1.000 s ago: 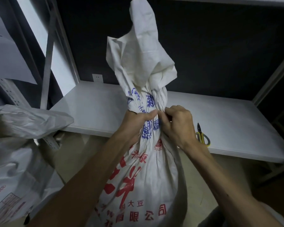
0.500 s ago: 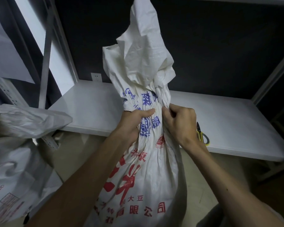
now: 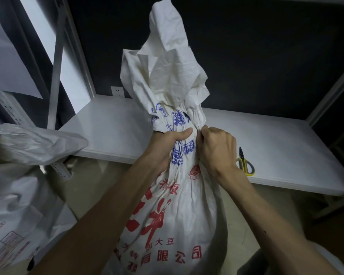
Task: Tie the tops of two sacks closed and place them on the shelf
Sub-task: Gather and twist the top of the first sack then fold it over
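A white woven sack [image 3: 179, 211] with red and blue print stands upright in front of me, its loose top bunched and sticking up. My left hand [image 3: 167, 145] is wrapped around the gathered neck from the left. My right hand [image 3: 216, 149] pinches the neck's folds from the right. A second white sack [image 3: 18, 191] sits at the lower left, its top slumped over. The white shelf [image 3: 286, 147] runs behind both sacks. No cord or tie is visible at the neck.
Yellow-handled scissors [image 3: 245, 162] lie on the shelf near its front edge, just right of my right wrist. Grey shelf uprights [image 3: 56, 80] stand at the left, another at the far right. A wall socket [image 3: 117, 91] sits behind the shelf.
Both hands have slid slightly up the sack's neck and parted a little; the bunched top has shifted and leans more upright. The second sack and scissors have stayed put.
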`<state>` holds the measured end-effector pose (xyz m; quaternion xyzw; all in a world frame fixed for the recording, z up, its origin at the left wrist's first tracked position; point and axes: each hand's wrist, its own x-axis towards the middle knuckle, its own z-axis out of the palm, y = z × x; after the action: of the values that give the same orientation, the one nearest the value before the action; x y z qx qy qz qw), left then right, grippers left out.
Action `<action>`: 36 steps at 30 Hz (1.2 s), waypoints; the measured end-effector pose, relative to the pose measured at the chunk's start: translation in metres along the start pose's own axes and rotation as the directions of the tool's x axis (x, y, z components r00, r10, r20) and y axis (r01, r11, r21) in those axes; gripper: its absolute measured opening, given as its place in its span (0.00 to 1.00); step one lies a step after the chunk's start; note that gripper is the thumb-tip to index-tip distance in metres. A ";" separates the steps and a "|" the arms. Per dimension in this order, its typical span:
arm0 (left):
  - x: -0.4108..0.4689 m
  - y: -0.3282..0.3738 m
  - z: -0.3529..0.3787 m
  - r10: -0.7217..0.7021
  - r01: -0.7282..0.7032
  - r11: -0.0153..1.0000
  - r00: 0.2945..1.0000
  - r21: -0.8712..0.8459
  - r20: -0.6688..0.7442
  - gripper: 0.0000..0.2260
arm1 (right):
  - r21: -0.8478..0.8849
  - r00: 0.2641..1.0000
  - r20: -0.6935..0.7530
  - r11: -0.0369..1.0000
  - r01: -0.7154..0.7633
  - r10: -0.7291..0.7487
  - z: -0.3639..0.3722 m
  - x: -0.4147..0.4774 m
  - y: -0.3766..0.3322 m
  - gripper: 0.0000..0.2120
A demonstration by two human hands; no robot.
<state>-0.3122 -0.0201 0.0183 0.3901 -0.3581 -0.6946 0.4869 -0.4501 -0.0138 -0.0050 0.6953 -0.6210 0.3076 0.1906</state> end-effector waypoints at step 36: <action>-0.004 0.006 -0.001 0.096 -0.095 0.995 0.995 0.036 -0.016 0.18 | 0.324 0.965 0.134 0.910 -0.258 0.226 -0.028 0.012 -0.008 0.10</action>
<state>-0.3081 -0.0180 0.0241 0.3872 -0.3843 -0.6607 0.5156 -0.4467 -0.0038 0.0247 0.6488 -0.6484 0.3983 -0.0008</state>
